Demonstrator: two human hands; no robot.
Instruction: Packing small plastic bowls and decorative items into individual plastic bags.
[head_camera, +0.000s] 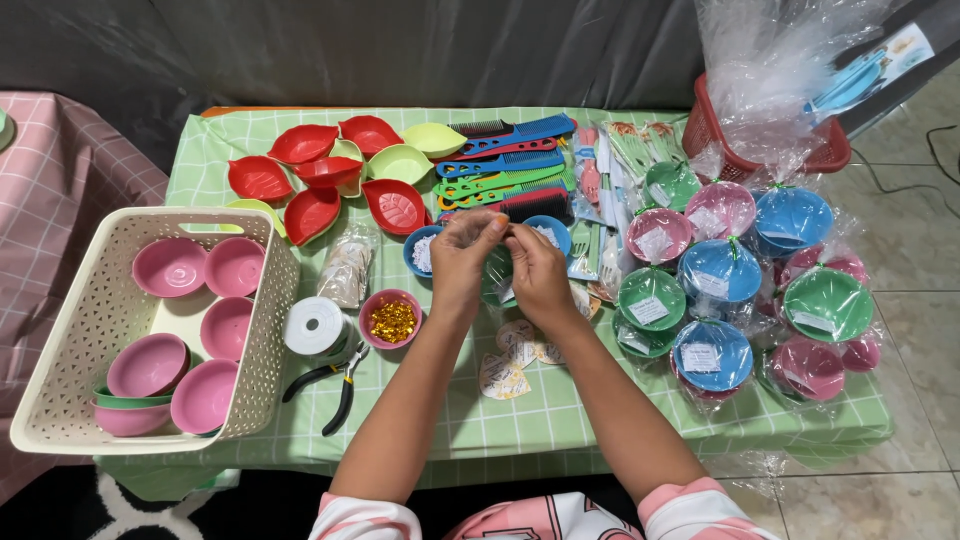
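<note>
The surface (520, 415) has a green checked cloth. On it sit a cream basket (262, 350), red leaf dishes (312, 212), combs (505, 165), pliers (335, 385), maybe tape (314, 326), and wrapped bowls (712, 355).

Home packing setup: low table under green checked cloth (520, 415), tiled floor (915, 330), wrapped plastic bowls (730, 275), cream basket (60, 380).

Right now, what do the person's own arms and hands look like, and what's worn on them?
Both forearms are bare from wrist to above the elbow. The left hand and right hand wear no gloves; no rings or watch are visible. Short sleeves in pink and white end at the upper arms, the shirt striped in the same colours.
</note>
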